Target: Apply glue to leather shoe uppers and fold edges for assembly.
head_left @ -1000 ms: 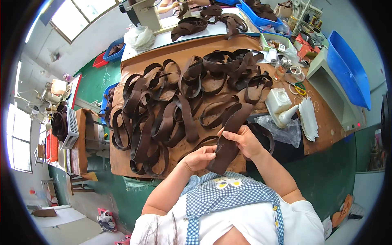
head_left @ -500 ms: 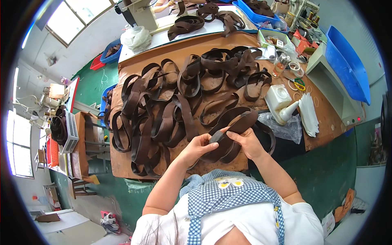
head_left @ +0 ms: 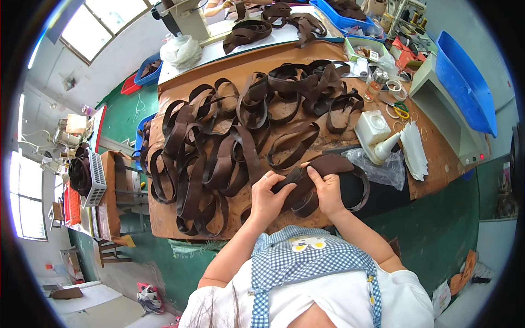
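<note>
A wide dark brown fabric strap (head_left: pixel 333 165) is stretched between my two hands over the table's near edge. My left hand (head_left: pixel 267 195) is closed on it, thumb on top near a folded, darker part. On the other side my right hand (head_left: pixel 329 192) pinches the same strap between thumb and fingers. From there the band curves round to the right in a loop and hangs down near the edge. Many more looped brown straps (head_left: pixel 229 153) lie in a loose heap across the table, left of and beyond my hands.
The brown-covered table (head_left: pixel 240 220) carries a white bottle with a nozzle (head_left: pixel 377 136), a plastic bag (head_left: pixel 383 172), yellow-handled scissors (head_left: pixel 402 111), a glass jar (head_left: pixel 375 86) and tape rolls at right. A blue tray (head_left: pixel 465 82) leans there. Beyond stands a sewing machine (head_left: pixel 188 22) where another person's hands show.
Both hands have shifted slightly, and the strap between them has turned. Its loop has swung toward the right, uncovering another loop on the table behind it.
</note>
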`<action>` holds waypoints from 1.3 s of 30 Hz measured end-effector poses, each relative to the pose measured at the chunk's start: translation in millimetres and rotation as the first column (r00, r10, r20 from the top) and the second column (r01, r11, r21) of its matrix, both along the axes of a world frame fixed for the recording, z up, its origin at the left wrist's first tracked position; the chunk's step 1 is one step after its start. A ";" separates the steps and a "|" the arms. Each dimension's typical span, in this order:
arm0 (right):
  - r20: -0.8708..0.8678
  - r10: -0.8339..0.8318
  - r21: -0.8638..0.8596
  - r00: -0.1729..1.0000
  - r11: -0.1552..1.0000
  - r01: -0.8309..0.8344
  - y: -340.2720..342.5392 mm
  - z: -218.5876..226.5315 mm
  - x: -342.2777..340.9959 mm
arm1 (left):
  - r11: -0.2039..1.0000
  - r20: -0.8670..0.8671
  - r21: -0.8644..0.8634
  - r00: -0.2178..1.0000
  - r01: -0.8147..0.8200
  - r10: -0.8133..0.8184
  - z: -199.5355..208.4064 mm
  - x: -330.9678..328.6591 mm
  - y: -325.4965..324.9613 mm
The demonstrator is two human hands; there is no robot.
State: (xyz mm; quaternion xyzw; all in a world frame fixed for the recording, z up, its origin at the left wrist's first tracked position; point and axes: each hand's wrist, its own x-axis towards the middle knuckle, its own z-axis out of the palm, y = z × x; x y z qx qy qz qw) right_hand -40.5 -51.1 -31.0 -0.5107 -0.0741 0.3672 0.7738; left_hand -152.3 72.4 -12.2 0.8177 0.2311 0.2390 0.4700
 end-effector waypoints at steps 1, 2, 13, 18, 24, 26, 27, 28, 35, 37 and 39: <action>0.185 -0.012 -0.077 0.983 0.997 0.027 0.1 -6.2 0.6 | 1.000 0.012 0.015 1.000 -0.025 0.024 2.2 0.1 -2.1; 0.363 -0.009 -0.147 0.932 0.987 0.067 -0.9 -10.4 1.2 | 1.000 0.010 0.015 1.000 -0.021 0.021 5.1 0.2 -4.6; 0.416 0.021 -0.272 0.909 0.957 0.102 -13.4 -25.0 -2.3 | 0.782 0.056 0.609 0.976 0.134 -0.212 5.3 -15.1 -17.6; 0.354 0.151 -0.244 0.923 0.968 -0.065 -28.0 2.3 -10.5 | 0.795 -0.007 0.572 0.971 0.201 -0.240 15.1 -21.6 -21.7; -0.181 0.140 -0.151 0.974 0.974 -0.168 -77.8 -1.4 -21.7 | 0.928 -0.181 0.030 0.915 0.371 -0.360 29.5 -25.4 -28.8; -0.302 0.211 -0.223 0.930 0.932 -0.284 -107.0 3.5 -13.0 | 0.916 -0.194 0.001 0.899 0.401 -0.393 27.2 -25.6 -28.4; -0.394 0.320 -0.346 0.862 0.817 -0.461 -129.4 12.1 1.7 | 0.907 -0.205 -0.017 0.887 0.420 -0.415 25.8 -26.9 -25.9; -0.331 0.457 -0.328 0.826 0.764 -0.555 -149.2 22.1 14.1 | 0.899 -0.209 -0.006 0.878 0.438 -0.430 25.1 -27.7 -23.8; 0.861 0.396 -0.385 0.320 0.918 -0.098 -89.8 51.7 21.8 | 0.830 -0.131 0.106 0.836 0.547 -0.533 20.0 -21.7 -32.1; 0.364 0.805 -0.561 0.469 0.591 -0.579 -75.3 29.4 21.9 | 0.786 -0.069 0.218 0.812 0.579 -0.579 21.7 -18.0 -33.0; 0.268 0.852 -0.553 0.450 0.519 -0.652 -71.7 22.2 21.3 | 0.774 -0.094 0.194 0.797 0.603 -0.597 24.8 -22.9 -31.1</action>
